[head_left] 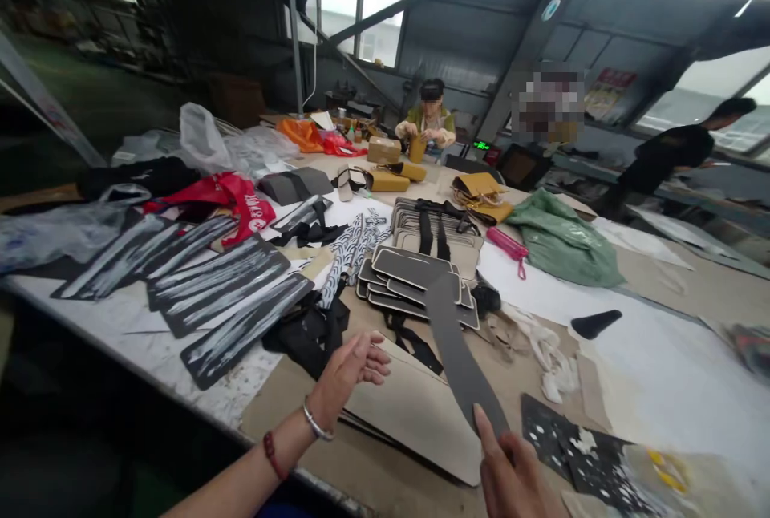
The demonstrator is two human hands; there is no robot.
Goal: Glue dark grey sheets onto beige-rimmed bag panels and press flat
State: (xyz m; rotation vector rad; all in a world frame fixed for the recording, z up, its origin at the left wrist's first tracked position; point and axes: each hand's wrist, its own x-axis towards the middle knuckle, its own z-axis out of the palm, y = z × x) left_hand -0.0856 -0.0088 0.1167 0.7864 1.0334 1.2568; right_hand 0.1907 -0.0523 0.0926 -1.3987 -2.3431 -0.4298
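My right hand (511, 466) grips the lower end of a long, thin dark grey strip (457, 350), index finger laid along it. The strip reaches forward, its far end over a pile of dark grey panels with pale edges (415, 269). My left hand (354, 366), with a bangle and a red bracelet at the wrist, is held with fingers extended, and I see nothing in it. It is by the near-left edge of a stack of flat beige sheets (415, 414). Black straps (415, 341) lie just beyond these sheets.
Dark panels with white smears (225, 285) cover the table's left side. Patterned strips (354, 249), a green bag (565, 237) and a pink pouch (505, 247) lie farther back. Speckled black pieces (577, 446) are at right. One person (430, 121) sits across the table; another (679, 149) stands far right.
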